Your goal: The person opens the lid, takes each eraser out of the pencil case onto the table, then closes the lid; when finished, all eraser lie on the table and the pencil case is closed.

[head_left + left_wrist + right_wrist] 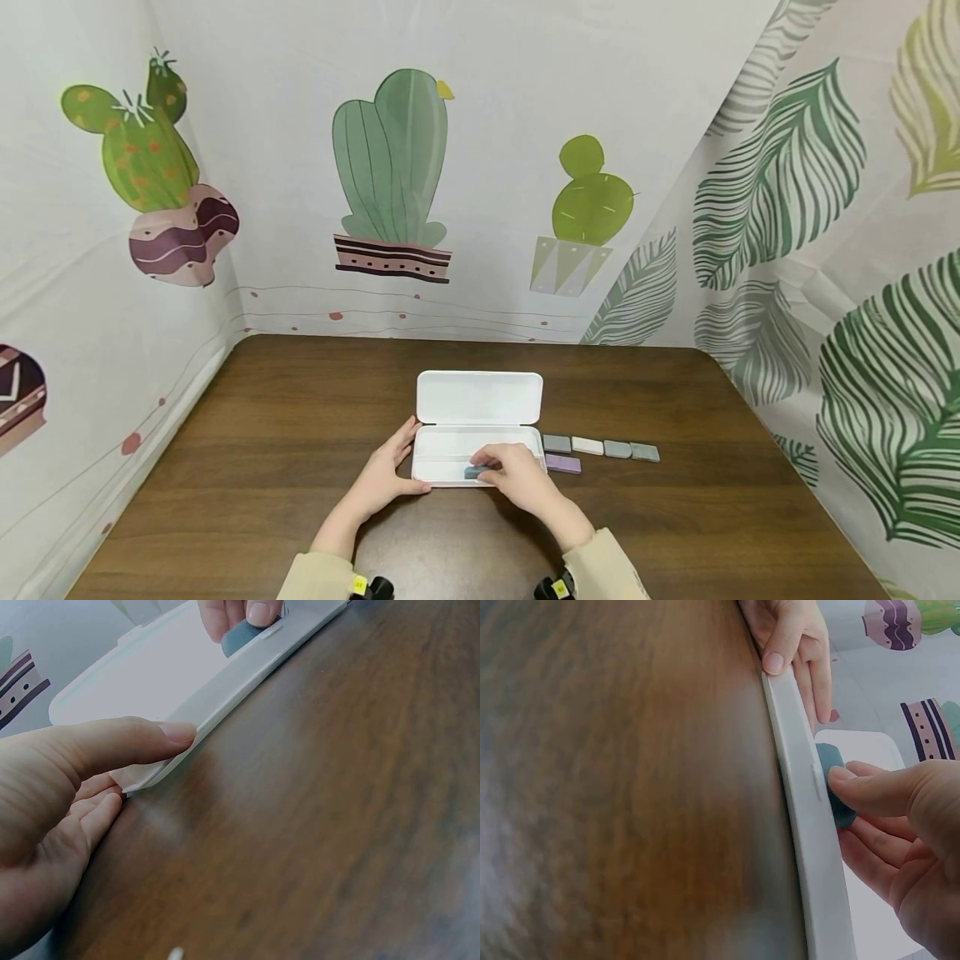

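Note:
A white hinged case [435, 443], like a pencil case, lies with its lid [480, 397] folded back on the brown table. At its left front corner is my left hand [384, 475]. The thumb [165, 735] presses on the front wall, while the other fingers extend along the left end. My right hand [517, 477] reaches over the front wall from the right. Between thumb and fingers it pinches a small teal block [832, 769] with rounded corners, inside the case near the front wall. Part of the block is hidden by the fingers.
Right of the case lies a row of small blocks: a dark grey one [557, 443], a white one [587, 446] and two grey-green ones, the last [645, 452] furthest right. A purple block [562, 463] lies in front of them. Patterned cloth [480, 167] hangs behind the table.

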`<state>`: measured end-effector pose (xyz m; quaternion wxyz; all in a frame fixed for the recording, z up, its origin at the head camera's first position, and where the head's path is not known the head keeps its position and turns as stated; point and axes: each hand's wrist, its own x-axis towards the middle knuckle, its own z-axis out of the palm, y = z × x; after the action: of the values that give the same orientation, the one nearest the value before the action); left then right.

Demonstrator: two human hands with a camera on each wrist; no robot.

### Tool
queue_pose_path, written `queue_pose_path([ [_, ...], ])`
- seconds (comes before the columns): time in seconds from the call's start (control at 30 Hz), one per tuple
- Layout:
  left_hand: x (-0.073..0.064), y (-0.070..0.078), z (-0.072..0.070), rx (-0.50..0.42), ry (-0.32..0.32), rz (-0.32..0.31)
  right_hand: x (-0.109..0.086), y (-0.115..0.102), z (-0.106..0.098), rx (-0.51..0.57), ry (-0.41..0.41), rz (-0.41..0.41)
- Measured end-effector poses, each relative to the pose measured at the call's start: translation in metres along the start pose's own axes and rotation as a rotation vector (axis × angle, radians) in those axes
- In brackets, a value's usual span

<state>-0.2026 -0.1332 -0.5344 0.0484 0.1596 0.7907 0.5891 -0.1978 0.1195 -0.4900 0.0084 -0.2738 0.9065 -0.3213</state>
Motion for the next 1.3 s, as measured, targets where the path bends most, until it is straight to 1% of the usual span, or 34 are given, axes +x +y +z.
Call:
queue_pose_path([
  [0.17,0.000,0.000,0.000,0.008,0.002,-0.007,-0.004,0.001,-0.007,0.015,0.036,0.002],
  [0.3,0.000,0.001,0.000,0.002,0.000,-0.009,-0.010,0.006,-0.017,0.024,0.080,0.015],
  [0.47,0.000,0.001,0.000,0.006,-0.004,-0.003,-0.023,0.022,-0.032,0.032,0.165,0.070],
  [0.6,0.000,0.001,-0.001,0.006,0.000,-0.005,-0.032,0.039,-0.048,0.023,0.235,0.089],
  [0.67,0.000,0.001,-0.001,0.015,-0.002,-0.004,-0.038,0.046,-0.056,0.022,0.258,0.103],
  [0.73,0.000,0.000,0.000,0.021,-0.002,-0.019,-0.043,0.053,-0.065,0.020,0.275,0.127],
  [0.8,0.000,-0.001,0.000,0.025,-0.002,-0.021,-0.048,0.059,-0.073,0.018,0.279,0.157],
  [0.93,0.001,-0.001,0.000,0.014,0.000,-0.023,-0.059,0.071,-0.084,0.006,0.278,0.192],
  [0.97,0.001,-0.001,0.000,0.013,0.002,-0.016,-0.062,0.075,-0.085,0.002,0.277,0.195],
  [1.13,0.000,-0.001,0.001,0.019,0.020,-0.027,-0.073,0.087,-0.091,-0.008,0.269,0.192],
  [1.23,0.000,-0.001,0.002,0.025,0.022,-0.026,-0.079,0.094,-0.094,-0.011,0.241,0.186],
  [1.3,0.000,-0.001,0.001,0.018,0.019,-0.035,-0.082,0.098,-0.097,-0.008,0.214,0.195],
])
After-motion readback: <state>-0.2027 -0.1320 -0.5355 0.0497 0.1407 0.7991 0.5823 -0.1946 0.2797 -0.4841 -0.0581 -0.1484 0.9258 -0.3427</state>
